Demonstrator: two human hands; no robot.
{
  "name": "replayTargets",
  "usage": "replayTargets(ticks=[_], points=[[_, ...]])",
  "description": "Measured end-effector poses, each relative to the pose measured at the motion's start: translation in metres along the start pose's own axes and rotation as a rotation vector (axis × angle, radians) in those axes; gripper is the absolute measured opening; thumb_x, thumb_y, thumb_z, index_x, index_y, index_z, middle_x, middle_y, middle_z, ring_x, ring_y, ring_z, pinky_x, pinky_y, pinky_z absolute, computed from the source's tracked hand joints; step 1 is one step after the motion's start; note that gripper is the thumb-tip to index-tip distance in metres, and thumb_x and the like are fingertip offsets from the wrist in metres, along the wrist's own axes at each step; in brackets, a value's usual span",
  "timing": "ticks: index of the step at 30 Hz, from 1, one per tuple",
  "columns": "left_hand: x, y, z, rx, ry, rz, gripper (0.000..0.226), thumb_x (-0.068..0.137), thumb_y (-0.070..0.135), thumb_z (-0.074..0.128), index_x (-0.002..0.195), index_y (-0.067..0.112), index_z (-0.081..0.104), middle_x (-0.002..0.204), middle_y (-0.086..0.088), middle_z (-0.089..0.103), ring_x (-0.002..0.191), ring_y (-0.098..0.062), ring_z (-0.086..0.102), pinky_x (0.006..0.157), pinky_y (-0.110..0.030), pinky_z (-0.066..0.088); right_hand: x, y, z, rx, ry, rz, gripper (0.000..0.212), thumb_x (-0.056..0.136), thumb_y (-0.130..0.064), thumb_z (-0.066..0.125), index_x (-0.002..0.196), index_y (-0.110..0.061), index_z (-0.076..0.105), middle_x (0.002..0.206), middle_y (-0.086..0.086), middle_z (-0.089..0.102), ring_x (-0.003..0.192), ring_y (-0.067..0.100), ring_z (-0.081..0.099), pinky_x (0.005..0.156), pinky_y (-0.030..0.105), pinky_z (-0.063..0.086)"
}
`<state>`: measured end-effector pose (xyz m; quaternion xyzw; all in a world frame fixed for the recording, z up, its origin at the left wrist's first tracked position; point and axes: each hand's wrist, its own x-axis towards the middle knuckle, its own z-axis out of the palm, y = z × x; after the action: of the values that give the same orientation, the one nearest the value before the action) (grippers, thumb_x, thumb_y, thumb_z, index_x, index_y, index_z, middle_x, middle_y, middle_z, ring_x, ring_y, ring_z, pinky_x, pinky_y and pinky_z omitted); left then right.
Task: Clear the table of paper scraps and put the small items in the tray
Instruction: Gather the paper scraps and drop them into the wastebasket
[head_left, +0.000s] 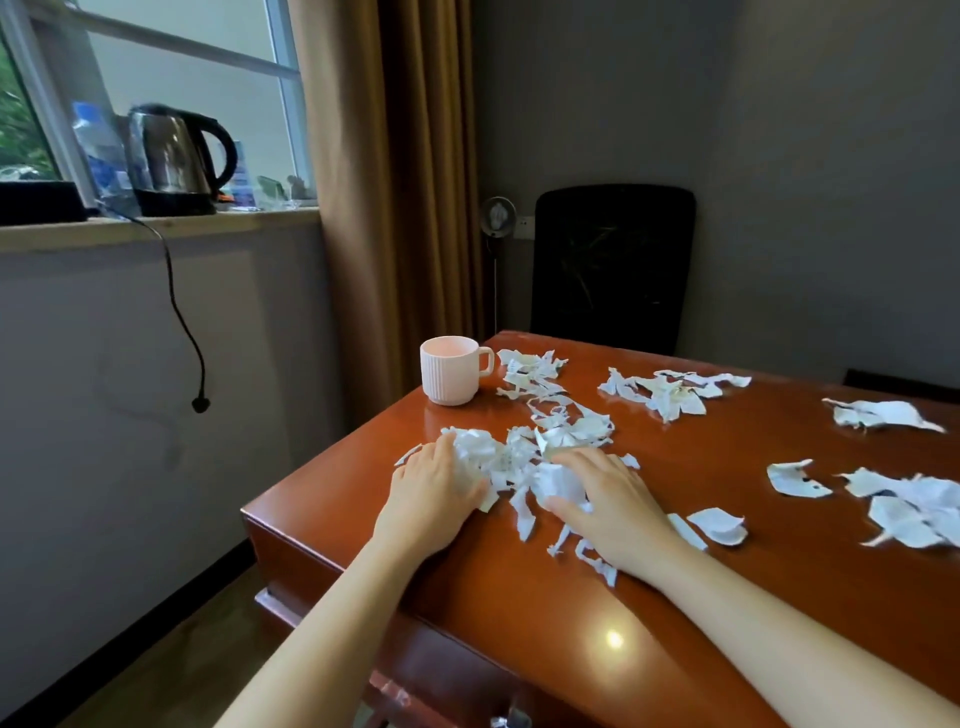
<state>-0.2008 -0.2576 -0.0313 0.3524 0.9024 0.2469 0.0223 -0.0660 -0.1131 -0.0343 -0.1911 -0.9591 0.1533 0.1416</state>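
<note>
Daylight comes through a window (156, 78) at the left, above a pale sill (156, 226) that carries a steel kettle (174, 161). A tan curtain (395, 182) hangs in the corner between grey walls (779, 130). A black chair (613, 265) stands at the far edge of the glossy reddish table (519, 613).

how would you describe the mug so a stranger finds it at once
Start at the reddish-brown wooden table. Go to its far left corner, near the brown curtain. The mug stands there upright, pale pink and ribbed, the only cup among torn white paper scraps.
</note>
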Motion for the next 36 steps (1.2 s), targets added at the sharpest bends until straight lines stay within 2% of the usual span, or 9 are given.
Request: replayTargets(ticks=[7, 16, 21, 24, 28, 29, 31, 33, 36], points=[[0.02, 0.007, 0.009, 0.089, 0.035, 0.028, 0.054, 0.093, 0.046, 0.047, 0.14, 0.021, 0.035, 0.143, 0.0, 0.041, 0.129, -0.019, 0.039, 0.109, -0.034, 0.031, 0.037, 0.009, 0.005, 0.037, 0.012, 0.055, 0.05, 0.096, -0.04, 0.044, 0.142, -0.024, 0.034, 0.149, -0.004, 0.035, 0.138, 0.016, 0.027, 0.111, 0.032, 0.026], [0.038, 0.015, 0.009, 0.009, 0.089, 0.051, 0.039, 0.09, 0.04, 0.055, 0.124, 0.021, 0.047, 0.119, 0.002, 0.054, 0.099, -0.011, 0.051, 0.086, -0.025, 0.049, 0.046, 0.011, 0.003, 0.184, 0.054, 0.084, 0.057, 0.096, -0.028, 0.05, 0.146, -0.025, 0.022, 0.153, 0.0, 0.03, 0.14, 0.02, 0.03, 0.107, 0.034, 0.035], [0.035, 0.012, 0.01, -0.074, 0.122, 0.053, 0.02, 0.091, 0.035, 0.055, 0.107, 0.022, 0.055, 0.11, 0.003, 0.061, 0.093, -0.011, 0.057, 0.066, -0.017, 0.046, 0.04, 0.013, 0.0, 0.112, 0.142, 0.055, 0.046, 0.097, -0.027, 0.047, 0.141, -0.028, 0.031, 0.138, 0.0, 0.051, 0.118, 0.021, 0.055, 0.089, 0.032, 0.05], [0.035, 0.006, 0.012, -0.093, 0.166, 0.057, 0.016, 0.091, 0.037, 0.056, 0.101, 0.024, 0.056, 0.103, 0.005, 0.062, 0.089, -0.009, 0.057, 0.06, -0.015, 0.045, 0.039, 0.013, 0.0, 0.128, 0.236, 0.028, 0.039, 0.097, -0.026, 0.047, 0.135, -0.027, 0.04, 0.132, -0.002, 0.057, 0.108, 0.016, 0.06, 0.082, 0.023, 0.051], [0.032, 0.006, 0.01, -0.298, 0.27, 0.019, 0.011, 0.091, 0.032, 0.056, 0.092, 0.021, 0.056, 0.096, 0.001, 0.062, 0.085, -0.013, 0.062, 0.057, -0.015, 0.045, 0.039, 0.011, -0.004, 0.304, 0.396, 0.007, 0.037, 0.095, -0.02, 0.051, 0.131, -0.021, 0.043, 0.114, 0.005, 0.064, 0.072, 0.008, 0.054, 0.059, 0.01, 0.044], [0.031, 0.006, 0.009, -0.368, 0.295, -0.005, 0.011, 0.092, 0.03, 0.055, 0.089, 0.019, 0.055, 0.093, 0.001, 0.061, 0.083, -0.014, 0.062, 0.054, -0.015, 0.043, 0.038, 0.01, -0.006, 0.342, 0.425, 0.013, 0.038, 0.095, -0.019, 0.052, 0.132, -0.02, 0.042, 0.114, 0.007, 0.063, 0.074, 0.012, 0.056, 0.06, 0.01, 0.044], [0.029, 0.007, 0.007, -0.472, 0.336, -0.046, 0.013, 0.093, 0.027, 0.053, 0.087, 0.016, 0.056, 0.09, -0.001, 0.059, 0.084, -0.018, 0.062, 0.052, -0.014, 0.04, 0.037, 0.009, -0.008, 0.408, 0.46, 0.035, 0.044, 0.094, -0.017, 0.053, 0.135, -0.019, 0.037, 0.129, 0.005, 0.056, 0.099, 0.019, 0.06, 0.063, 0.005, 0.041], [0.027, 0.007, 0.005, -0.529, 0.371, -0.052, 0.013, 0.093, 0.026, 0.052, 0.087, 0.015, 0.056, 0.089, -0.002, 0.059, 0.086, -0.021, 0.061, 0.053, -0.014, 0.039, 0.037, 0.009, -0.009, 0.485, 0.475, 0.062, 0.049, 0.094, -0.017, 0.053, 0.139, -0.02, 0.034, 0.143, 0.002, 0.044, 0.122, 0.02, 0.05, 0.073, -0.001, 0.037], [0.023, 0.011, 0.003, -0.579, 0.446, -0.03, 0.015, 0.094, 0.022, 0.051, 0.082, 0.014, 0.055, 0.088, -0.001, 0.057, 0.088, -0.019, 0.057, 0.054, -0.012, 0.04, 0.04, 0.01, -0.015, 0.57, 0.519, 0.085, 0.036, 0.095, -0.018, 0.052, 0.131, -0.015, 0.047, 0.134, 0.001, 0.051, 0.114, 0.009, 0.051, 0.072, -0.008, 0.033]])
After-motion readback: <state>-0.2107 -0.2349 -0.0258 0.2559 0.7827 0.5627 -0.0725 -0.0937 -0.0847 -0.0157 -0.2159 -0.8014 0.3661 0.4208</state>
